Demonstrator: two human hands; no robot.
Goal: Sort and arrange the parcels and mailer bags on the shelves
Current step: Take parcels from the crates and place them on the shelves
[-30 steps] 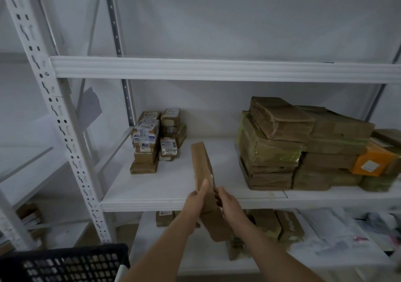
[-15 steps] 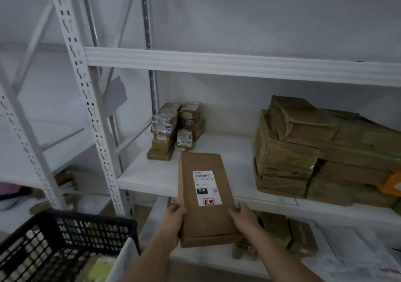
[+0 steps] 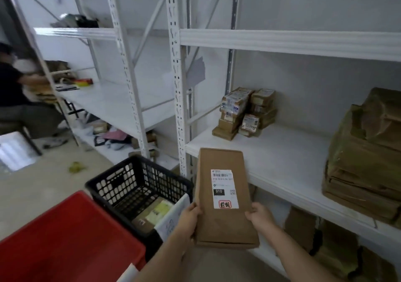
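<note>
Left hand (image 3: 188, 217) and right hand (image 3: 260, 216) grip long sides of brown parcel (image 3: 223, 197), label up, before front edge of shelf (image 3: 282, 169).

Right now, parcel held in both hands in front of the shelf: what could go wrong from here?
1. The left hand and right hand grip only the near end of the brown parcel; its long far end is unsupported and could tip or slip.
2. The black basket stands close by the left forearm; an elbow swing might knock it.
3. The large stack of brown parcels looks uneven; sliding the parcel against it may topple the upper ones.
</note>
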